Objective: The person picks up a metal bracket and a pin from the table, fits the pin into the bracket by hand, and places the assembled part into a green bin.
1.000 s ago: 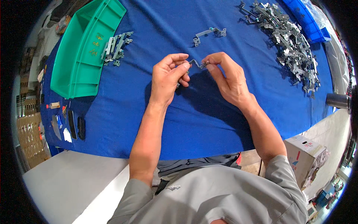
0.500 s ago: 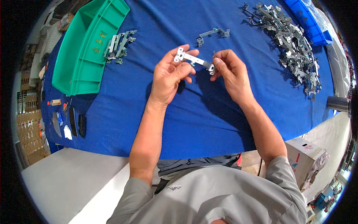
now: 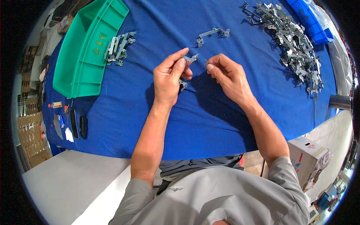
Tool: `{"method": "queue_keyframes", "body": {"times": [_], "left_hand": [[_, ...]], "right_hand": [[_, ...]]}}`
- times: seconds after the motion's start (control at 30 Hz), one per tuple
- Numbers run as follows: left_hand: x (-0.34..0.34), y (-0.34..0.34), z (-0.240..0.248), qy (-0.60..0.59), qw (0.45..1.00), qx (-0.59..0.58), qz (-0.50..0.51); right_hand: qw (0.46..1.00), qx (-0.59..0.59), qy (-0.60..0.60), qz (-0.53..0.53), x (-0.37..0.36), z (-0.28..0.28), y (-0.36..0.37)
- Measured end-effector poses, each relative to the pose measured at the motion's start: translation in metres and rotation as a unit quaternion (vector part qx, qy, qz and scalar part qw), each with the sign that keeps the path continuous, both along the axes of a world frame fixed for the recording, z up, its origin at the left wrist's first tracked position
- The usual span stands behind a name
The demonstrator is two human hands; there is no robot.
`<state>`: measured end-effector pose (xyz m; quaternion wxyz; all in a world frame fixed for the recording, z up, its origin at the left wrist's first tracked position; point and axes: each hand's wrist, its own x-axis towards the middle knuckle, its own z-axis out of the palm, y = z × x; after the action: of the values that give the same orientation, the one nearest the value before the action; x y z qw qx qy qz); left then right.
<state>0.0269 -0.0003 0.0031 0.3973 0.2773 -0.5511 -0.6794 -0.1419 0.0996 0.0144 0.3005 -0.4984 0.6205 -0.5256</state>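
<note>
My left hand [image 3: 167, 80] is closed around a metal bracket [image 3: 192, 59]. One end of it sticks out past the fingertips and the other end [image 3: 183, 85] shows below the fingers; the middle is hidden by the hand. A short gap to the right, my right hand [image 3: 230, 78] is closed in a pinch, thumb against forefinger. Between those fingertips shows the tip of a small thin piece [image 3: 206, 63], too small to name. Beyond both hands, a similar bracket [image 3: 210, 33] lies alone on the blue cloth [image 3: 165, 33].
At the left stands a green bin [image 3: 77, 67] with several small brass-coloured pieces [image 3: 99, 43] in it. Several brackets [image 3: 119, 48] lie beside its right wall. A large heap of brackets [image 3: 294, 50] covers the far right, next to a blue bin [image 3: 313, 22]. A dark cylinder [image 3: 340, 102] sits at the right edge.
The bracket, earlier stretched between both hands, is now turned and held in the left hand alone. My right hand has come away from its end and moved slightly left, still pinched.
</note>
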Motion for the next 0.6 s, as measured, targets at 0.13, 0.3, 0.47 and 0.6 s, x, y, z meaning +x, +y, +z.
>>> {"method": "queue_keyframes", "body": {"times": [0.13, 0.3, 0.47, 0.6], "left_hand": [[-0.0006, 0.0020, 0.0011, -0.015, 1.000, 0.025, -0.007], [-0.0021, 0.0043, 0.0007, -0.020, 0.999, 0.025, -0.012], [-0.0020, 0.0022, -0.0020, -0.022, 0.999, 0.024, 0.000], [-0.0024, 0.0032, -0.0038, -0.049, 0.999, 0.003, 0.008]], "right_hand": [[0.999, 0.031, 0.002, 0.004, 0.0020, 0.0045, 0.0011], [0.999, 0.037, -0.001, 0.016, 0.0021, 0.0044, 0.0015], [1.000, 0.015, -0.014, -0.011, 0.0006, 0.0071, 0.0021], [0.999, 0.029, -0.013, 0.014, 0.0027, 0.0076, 0.0020]]}}
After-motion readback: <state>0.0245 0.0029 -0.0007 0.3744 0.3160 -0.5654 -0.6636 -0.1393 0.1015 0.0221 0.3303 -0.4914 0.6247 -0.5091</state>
